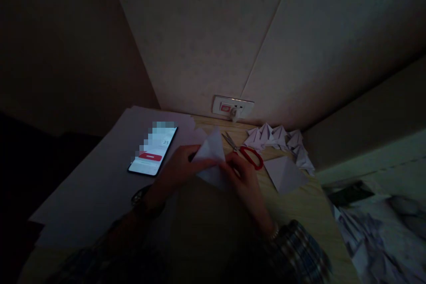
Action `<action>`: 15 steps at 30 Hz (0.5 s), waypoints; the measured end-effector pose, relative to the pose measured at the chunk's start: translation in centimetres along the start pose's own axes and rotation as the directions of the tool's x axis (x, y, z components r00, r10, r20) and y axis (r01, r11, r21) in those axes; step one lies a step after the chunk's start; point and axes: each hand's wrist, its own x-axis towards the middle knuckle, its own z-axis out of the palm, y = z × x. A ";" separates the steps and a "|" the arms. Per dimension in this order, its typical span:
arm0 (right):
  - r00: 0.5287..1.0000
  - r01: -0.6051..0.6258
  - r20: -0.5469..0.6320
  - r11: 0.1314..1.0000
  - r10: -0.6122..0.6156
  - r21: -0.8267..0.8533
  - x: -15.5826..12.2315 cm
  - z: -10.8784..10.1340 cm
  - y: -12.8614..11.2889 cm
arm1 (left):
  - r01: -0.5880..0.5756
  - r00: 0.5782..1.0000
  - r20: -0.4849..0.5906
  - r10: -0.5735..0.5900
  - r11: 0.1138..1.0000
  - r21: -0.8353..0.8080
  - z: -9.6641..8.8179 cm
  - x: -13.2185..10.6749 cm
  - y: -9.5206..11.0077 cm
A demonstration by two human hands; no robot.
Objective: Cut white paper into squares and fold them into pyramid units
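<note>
Between my hands is a partly folded sheet of white paper [213, 148], held up over the near part of the table. My left hand [181, 162] grips its left side, the thumb lying across the front. At the lower right edge, my right hand [241, 173] pinches the paper between thumb and fingers. Just beyond my right hand lie red-handled scissors [252, 156], blades pointing away to the left. A creased paper square [286, 174] rests to the right of the scissors. My fingertips behind the paper are hidden.
A lit phone [153, 151] lies on a stack of white sheets [100, 186] at left. Several folded paper pieces [266, 135] line the table's back right. A wall socket [233, 106] holds a plug. More folded papers [372, 239] lie below the table's right edge [336, 217].
</note>
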 end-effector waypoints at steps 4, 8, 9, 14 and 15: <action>0.999 -0.017 -0.048 1.000 0.017 0.013 0.0 0.1 0.0 | -0.025 0.999 0.022 0.024 0.999 0.024 0.3 -0.2 0.1; 0.998 -0.012 -0.064 0.998 0.016 0.054 0.0 0.0 -0.1 | -0.029 0.998 0.061 0.028 0.999 0.013 0.1 0.0 0.0; 0.997 -0.019 -0.077 0.998 0.024 0.059 0.0 0.0 -0.1 | -0.023 0.996 0.084 0.023 1.000 -0.009 0.0 0.0 0.0; 0.991 -0.034 -0.123 0.996 0.044 0.078 0.0 -0.1 0.0 | 0.075 0.986 0.160 -0.047 0.982 -0.173 -0.8 0.2 0.4; 0.991 -0.038 -0.122 0.995 0.049 0.091 0.0 -0.1 0.1 | 0.101 0.982 0.175 -0.066 0.974 -0.201 -0.9 0.1 0.5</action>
